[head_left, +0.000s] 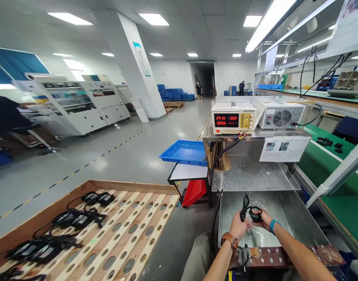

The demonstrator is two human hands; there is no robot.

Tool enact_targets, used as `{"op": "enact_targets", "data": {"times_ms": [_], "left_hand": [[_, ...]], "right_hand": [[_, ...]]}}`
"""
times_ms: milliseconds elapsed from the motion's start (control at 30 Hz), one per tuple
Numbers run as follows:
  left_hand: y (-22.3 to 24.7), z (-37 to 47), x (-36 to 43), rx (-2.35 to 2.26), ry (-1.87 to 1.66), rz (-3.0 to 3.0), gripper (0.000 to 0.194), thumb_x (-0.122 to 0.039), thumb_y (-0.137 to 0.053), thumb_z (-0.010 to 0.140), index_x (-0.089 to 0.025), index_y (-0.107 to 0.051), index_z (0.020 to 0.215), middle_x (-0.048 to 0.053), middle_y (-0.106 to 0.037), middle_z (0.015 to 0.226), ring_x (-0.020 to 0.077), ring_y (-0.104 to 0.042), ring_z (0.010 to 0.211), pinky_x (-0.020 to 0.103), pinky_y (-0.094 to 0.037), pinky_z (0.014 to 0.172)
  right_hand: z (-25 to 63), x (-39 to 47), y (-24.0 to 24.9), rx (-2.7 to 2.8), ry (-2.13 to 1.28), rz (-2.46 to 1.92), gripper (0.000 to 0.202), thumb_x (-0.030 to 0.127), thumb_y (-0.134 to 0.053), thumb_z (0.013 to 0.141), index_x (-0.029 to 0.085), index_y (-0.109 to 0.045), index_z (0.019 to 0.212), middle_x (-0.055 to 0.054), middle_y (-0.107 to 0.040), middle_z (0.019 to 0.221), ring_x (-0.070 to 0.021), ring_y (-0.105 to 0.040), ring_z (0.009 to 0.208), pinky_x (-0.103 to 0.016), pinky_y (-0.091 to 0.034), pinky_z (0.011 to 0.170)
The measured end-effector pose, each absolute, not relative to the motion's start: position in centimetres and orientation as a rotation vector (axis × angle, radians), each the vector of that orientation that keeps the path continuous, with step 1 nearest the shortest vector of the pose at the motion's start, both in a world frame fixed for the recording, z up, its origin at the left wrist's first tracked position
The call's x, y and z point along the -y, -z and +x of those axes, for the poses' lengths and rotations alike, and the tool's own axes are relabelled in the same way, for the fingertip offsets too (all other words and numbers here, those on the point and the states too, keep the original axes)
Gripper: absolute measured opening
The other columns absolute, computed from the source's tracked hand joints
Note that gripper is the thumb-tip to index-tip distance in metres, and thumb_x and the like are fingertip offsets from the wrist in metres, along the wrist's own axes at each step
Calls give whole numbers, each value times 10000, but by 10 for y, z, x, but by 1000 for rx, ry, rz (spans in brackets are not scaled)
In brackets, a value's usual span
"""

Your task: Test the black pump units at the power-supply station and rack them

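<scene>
Over a metal tank [288, 218] that looks partly filled with clear liquid, both my hands work close together. My left hand [239, 226] is closed around a bundled black cable [244, 206], whose loops stick up above the fingers. In my right hand [264, 219] is a small round black device [255, 214], gripped at its side. The cable appears to run between the two, though the join is unclear. Below my wrists, a brown bar [269, 255] with metal studs crosses the tank's near side.
A power supply [234, 119] with red digits stands on the metal shelf beyond the tank. On my left, a slatted wooden rack [132, 222] carries several black devices with cables [76, 218]. A blue tray [184, 152] rests on a small table. Green-topped benches [322, 168] line the right.
</scene>
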State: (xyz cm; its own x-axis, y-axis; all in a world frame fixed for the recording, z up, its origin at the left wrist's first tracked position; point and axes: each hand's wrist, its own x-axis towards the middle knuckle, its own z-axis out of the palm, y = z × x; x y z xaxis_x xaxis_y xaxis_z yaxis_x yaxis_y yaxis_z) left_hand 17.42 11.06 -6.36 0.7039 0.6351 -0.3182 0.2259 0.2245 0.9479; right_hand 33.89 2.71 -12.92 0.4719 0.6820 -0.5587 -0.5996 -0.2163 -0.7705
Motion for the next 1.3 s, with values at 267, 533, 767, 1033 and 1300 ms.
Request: {"op": "enact_targets", "data": {"times_ms": [267, 533, 767, 1033, 1300], "left_hand": [[17, 169, -125, -705, -547, 1657, 265, -170, -647, 768, -158, -560, 1018, 44, -631, 904, 161, -594, 818, 286, -451, 812], [-2, 180, -104, -573, -589, 1920, 578, -209, -808, 594, -161, -536, 1102, 89, -605, 1102, 222, -581, 1024, 319, -445, 881], [-12, 183, -107, -649, -492, 2087, 438, -289, -815, 540, -194, -604, 912, 58, -663, 849, 244, -626, 791, 299, -422, 692], [-5, 194, -95, -745, -672, 1852, 358, -265, -785, 558, -192, -604, 858, 58, -663, 784, 228, -620, 738, 307, -427, 687], [-33, 190, -97, -849, -783, 1730, 407, -304, -810, 605, -160, -614, 932, 77, -696, 896, 202, -641, 814, 296, -461, 758]], "right_hand": [[312, -22, 50, 86, -1280, -1133, 226, 363, -612, 959, 139, -597, 942, -91, -639, 879, -209, -627, 745, -370, -593, 761], [288, -16, 25, -82, -1328, -1014, 656, 692, -309, 993, 117, -623, 1031, -144, -666, 904, -247, -658, 779, -399, -590, 720], [281, -11, 28, -100, -1344, -1068, 676, 768, -348, 935, 153, -618, 858, -109, -633, 751, -220, -619, 661, -367, -573, 661], [295, -17, 26, -51, -1309, -1274, 726, 852, -305, 871, 186, -522, 677, -56, -505, 546, -194, -535, 504, -232, -420, 420], [310, 1, 45, -88, -1128, -1588, 679, 835, -267, 889, 203, -500, 800, -52, -557, 643, -190, -530, 482, -227, -344, 415]]}}
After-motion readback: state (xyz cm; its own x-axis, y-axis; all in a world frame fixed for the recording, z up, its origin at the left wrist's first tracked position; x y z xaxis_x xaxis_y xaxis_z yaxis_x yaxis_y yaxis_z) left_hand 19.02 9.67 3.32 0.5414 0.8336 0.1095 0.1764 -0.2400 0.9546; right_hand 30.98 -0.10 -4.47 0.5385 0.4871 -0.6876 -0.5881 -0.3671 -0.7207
